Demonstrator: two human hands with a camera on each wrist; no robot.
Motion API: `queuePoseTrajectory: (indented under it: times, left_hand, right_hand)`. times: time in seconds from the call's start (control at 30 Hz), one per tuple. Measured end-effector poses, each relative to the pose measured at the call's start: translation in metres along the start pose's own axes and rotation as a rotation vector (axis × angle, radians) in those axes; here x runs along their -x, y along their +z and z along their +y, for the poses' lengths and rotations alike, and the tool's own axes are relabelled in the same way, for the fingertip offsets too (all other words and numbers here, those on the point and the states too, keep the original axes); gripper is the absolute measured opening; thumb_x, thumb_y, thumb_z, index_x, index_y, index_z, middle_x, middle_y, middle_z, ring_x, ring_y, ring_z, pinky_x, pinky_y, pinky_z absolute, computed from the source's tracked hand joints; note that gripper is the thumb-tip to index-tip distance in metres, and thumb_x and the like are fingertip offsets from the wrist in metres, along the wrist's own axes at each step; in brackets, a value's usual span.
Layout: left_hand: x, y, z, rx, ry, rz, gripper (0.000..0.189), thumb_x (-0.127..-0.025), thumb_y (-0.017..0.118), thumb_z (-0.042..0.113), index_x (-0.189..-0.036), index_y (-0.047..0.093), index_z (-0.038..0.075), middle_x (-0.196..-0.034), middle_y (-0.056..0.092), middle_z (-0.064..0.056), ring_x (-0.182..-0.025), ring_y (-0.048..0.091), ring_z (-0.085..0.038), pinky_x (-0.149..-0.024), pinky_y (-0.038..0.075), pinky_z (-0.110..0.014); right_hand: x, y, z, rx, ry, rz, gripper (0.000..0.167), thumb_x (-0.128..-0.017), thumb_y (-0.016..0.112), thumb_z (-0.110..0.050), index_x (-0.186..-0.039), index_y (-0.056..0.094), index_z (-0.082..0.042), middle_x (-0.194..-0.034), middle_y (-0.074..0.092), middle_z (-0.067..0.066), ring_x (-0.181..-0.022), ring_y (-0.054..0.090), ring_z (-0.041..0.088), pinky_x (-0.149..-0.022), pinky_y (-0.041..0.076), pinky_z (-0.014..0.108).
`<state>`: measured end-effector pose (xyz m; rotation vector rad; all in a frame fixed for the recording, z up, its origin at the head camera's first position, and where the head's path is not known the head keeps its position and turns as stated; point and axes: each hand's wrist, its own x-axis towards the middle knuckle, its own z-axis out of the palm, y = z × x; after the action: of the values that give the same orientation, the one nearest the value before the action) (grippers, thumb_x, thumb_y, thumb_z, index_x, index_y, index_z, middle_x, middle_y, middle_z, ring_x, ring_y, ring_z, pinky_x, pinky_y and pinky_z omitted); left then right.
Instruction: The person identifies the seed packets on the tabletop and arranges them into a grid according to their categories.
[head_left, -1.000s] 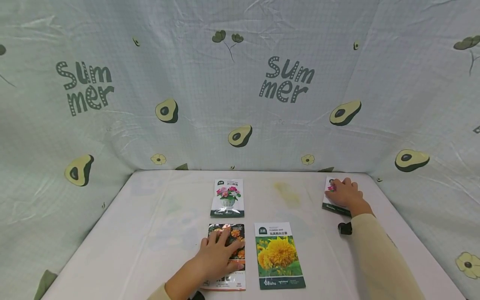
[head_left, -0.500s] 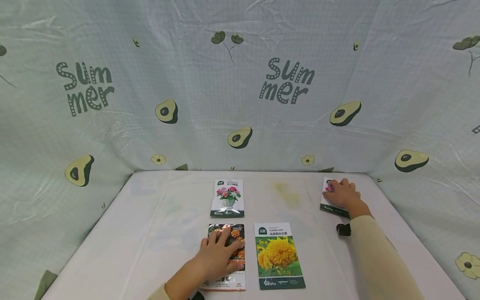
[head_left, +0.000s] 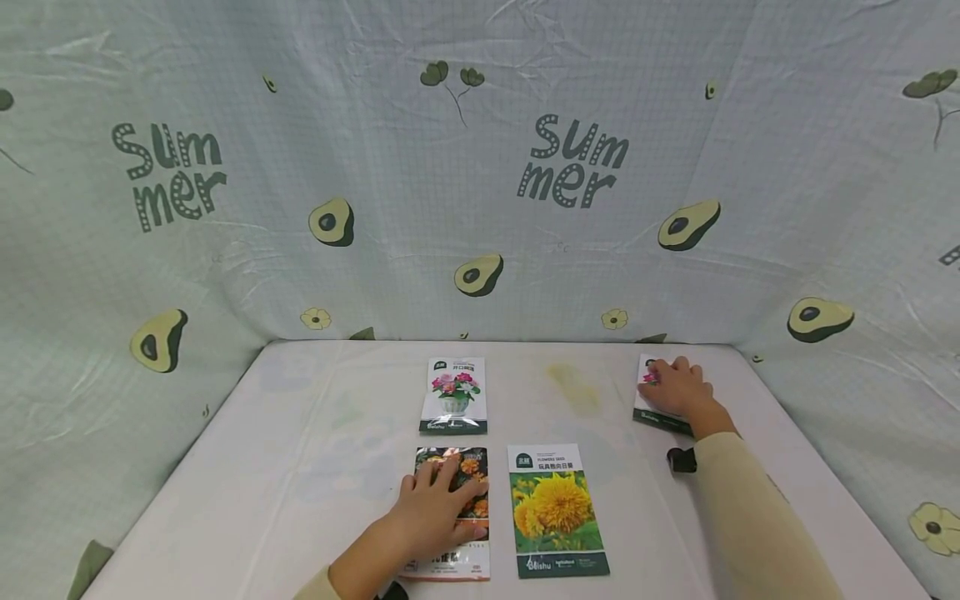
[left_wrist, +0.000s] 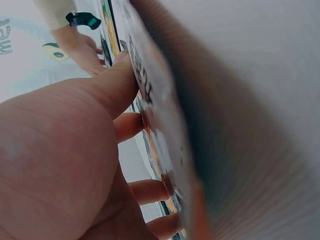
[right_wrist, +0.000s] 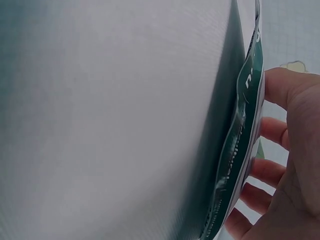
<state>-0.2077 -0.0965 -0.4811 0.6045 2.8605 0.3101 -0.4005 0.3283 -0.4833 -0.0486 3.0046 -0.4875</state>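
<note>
In the head view, my left hand (head_left: 431,517) rests with spread fingers on a seed packet with orange flowers (head_left: 465,565) at the near middle of the table. The left wrist view shows its thumb and fingertips touching the packet's printed face. At the far right, my right hand (head_left: 677,390) lies over a white seed packet with a dark green bottom band (head_left: 654,417), covering much of its picture. In the right wrist view, the fingertips press on this packet's face (right_wrist: 255,107), and its wavy lower edge faces the camera.
A packet with yellow sunflowers (head_left: 558,510) lies right of the left hand. Behind the orange-flower packet lies one showing pink flowers in a basket (head_left: 454,396). The white table (head_left: 300,500) meets a patterned cloth backdrop (head_left: 405,283) at its back edge.
My right hand and the packet under it have slid a little to the left across the table. The left hand and the other packets stay in place.
</note>
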Motion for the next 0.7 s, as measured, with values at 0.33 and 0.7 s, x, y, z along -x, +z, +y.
queuePoseTrajectory:
  times: [0.33,0.7]
  left_hand:
    - [0.0,0.001,-0.001,-0.005,0.009,0.007,0.059,-0.093,0.064,0.06,-0.147,0.054,0.038,-0.16,0.036,-0.017,-0.139,0.037,-0.047,-0.097,0.036,-0.066]
    - [0.0,-0.001,-0.001,0.0,0.008,0.003,0.059,-0.093,0.064,0.06,-0.146,0.055,0.037,-0.16,0.036,-0.017,-0.139,0.037,-0.047,-0.098,0.036,-0.066]
  right_hand:
    - [0.002,0.003,-0.006,-0.008,-0.016,0.001,0.061,-0.1,0.055,-0.045,-0.145,0.048,-0.005,-0.141,0.035,0.033,-0.122,0.031,0.051,-0.094,0.035,0.067]
    - [0.005,0.004,-0.018,0.001,-0.019,0.016,0.06,-0.099,0.056,-0.044,-0.145,0.049,-0.005,-0.141,0.036,0.032,-0.123,0.032,0.05,-0.095,0.036,0.067]
